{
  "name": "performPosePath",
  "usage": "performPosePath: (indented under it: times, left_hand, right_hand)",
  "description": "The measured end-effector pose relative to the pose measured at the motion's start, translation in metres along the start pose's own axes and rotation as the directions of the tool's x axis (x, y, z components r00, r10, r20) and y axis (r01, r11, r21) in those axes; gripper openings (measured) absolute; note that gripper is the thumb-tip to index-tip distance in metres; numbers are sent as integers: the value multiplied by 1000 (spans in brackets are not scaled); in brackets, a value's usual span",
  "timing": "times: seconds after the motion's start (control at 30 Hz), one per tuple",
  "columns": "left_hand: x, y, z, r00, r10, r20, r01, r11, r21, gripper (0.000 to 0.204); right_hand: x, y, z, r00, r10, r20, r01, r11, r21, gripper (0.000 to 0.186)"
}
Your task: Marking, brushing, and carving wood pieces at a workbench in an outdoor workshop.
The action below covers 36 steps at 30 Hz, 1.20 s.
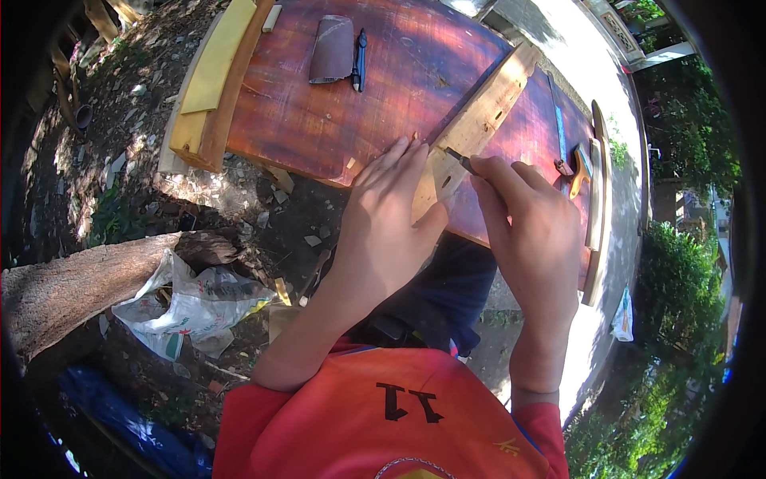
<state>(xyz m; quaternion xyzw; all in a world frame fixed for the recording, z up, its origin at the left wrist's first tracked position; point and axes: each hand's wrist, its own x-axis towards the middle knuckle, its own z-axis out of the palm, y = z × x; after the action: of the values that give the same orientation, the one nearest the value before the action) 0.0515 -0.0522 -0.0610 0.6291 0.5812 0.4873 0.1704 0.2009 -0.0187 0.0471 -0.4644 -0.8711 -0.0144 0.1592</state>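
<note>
A pale wooden plank (483, 101) with dark slots in it lies diagonally on the worn red-brown table (343, 120), its near end under my hands. My left hand (387, 219) grips that near end, with fingers along its left side and the thumb toward the right. My right hand (531, 223) is closed round a narrow dark tool (459, 158), whose metal tip meets the plank's top beside a slot. Much of the tool's handle is hidden in my fingers.
Yellow boards (209, 64) line the table's left end. A brown sheet (333, 48) and black tool (359, 60) lie at the back. A blue saw (559, 120), orange-handled tool (580, 172) and long boards (602, 199) are at right. A log (96, 283) and white sack (191, 307) are on the ground.
</note>
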Motion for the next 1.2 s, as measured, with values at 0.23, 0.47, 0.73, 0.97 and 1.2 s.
performPosePath:
  times: [0.23,0.47,0.73,0.97,1.2]
  left_hand:
    - [1,1,1,1000,17,-8,-17,1000,-15,60]
    - [3,1,-4,999,38,-16,-39,998,-48,58]
    - [3,1,-7,999,-9,48,13,996,-92,58]
    - [6,-1,-10,994,70,80,-66,996,-58,58]
    - [4,3,-10,998,26,62,-21,997,-79,60]
  right_hand:
    - [-1,-3,1,1000,9,9,-9,1000,-29,10]
    - [-6,-9,8,997,-71,42,75,993,-95,21]
    - [-13,-16,20,993,-105,54,113,977,-181,34]
    - [-32,-14,53,994,29,-107,-35,997,-62,39]
    - [-39,-11,67,978,133,-162,-129,991,36,29]
